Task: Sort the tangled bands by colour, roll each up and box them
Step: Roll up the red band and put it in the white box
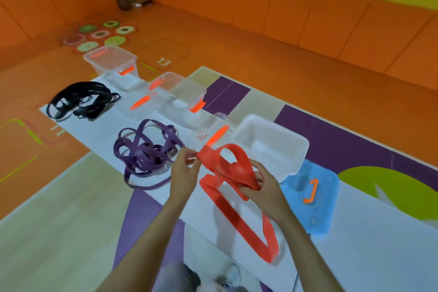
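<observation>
Orange padded walls surround a patterned floor where a white sheet (355, 244) is spread. On it, a red band (237, 216) trails in a long flat loop, its upper part lifted and twisted between the hands. The left hand (183, 173) pinches one fold of it with thumb and fingertips; the right hand (265, 187) has its fingers curled round another loop. Just beyond stands an open clear box (296, 149), with a blue lid (327, 208) beside it. A tangled pile of purple bands (144, 156) lies left of the hands, black bands (80, 99) farther off, near more clear boxes (187, 92) with orange latches.
</observation>
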